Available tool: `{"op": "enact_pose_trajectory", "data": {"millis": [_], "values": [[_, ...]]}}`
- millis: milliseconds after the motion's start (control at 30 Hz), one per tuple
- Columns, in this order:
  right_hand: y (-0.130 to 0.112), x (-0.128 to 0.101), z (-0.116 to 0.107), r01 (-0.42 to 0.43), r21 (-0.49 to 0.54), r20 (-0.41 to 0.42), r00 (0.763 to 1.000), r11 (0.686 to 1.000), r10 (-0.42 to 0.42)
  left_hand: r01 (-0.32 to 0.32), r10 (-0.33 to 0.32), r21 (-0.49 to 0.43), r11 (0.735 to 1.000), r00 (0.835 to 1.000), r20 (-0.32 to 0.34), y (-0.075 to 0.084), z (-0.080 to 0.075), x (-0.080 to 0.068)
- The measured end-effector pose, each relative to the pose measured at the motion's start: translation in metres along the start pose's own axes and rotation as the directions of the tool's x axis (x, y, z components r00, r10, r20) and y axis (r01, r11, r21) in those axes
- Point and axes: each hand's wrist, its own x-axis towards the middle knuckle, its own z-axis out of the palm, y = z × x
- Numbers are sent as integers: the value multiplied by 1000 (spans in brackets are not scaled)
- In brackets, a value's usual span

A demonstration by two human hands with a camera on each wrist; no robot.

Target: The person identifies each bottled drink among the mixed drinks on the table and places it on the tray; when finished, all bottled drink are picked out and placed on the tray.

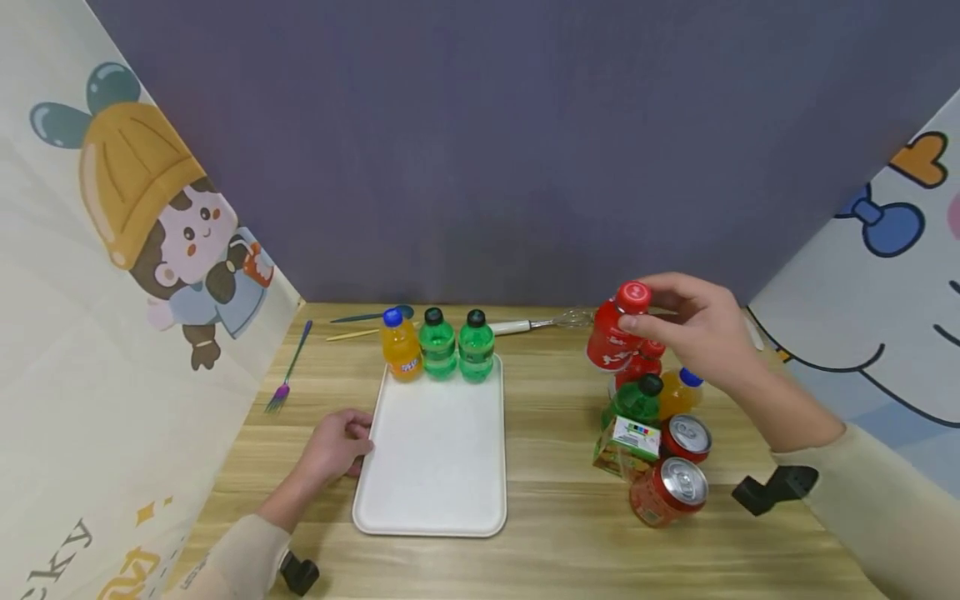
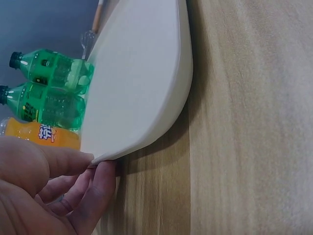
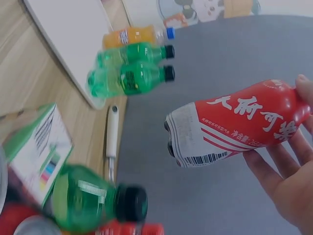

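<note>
One red bottle [image 3: 234, 125] with white Chinese lettering in the right hand's [image 1: 701, 333] grip, left hand [image 1: 337, 446] pinching the tray [image 1: 435, 467] edge.

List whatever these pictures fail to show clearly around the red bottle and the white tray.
- Red plastic bottle: cap hidden by the right hand in the right wrist view.
- Second red bottle: mostly hidden behind the held one in the head view.
- White plastic tray: far end cut off in the left wrist view.
- Left hand: its fingertips hidden under the tray rim.
</note>
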Motion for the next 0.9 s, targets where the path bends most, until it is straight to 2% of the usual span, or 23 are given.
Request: {"op": "enact_pose_trajectory", "data": {"millis": [200,433,633,900], "values": [[-9,19,29,-13,114,93,996,993,3,5,-5,10,1000,1000,3,0,0,1],[-10,37,69,1,205,192,981,979,-41,10,-10,14,1000,1000,13,0,0,1],[-15,46,98,0,241,251,966,971,-63,9,-9,27,1000,1000,14,0,0,0],[-24,57,135,-26,251,275,960,968,-45,4,-4,16,1000,1000,5,0,-1,-1]]}}
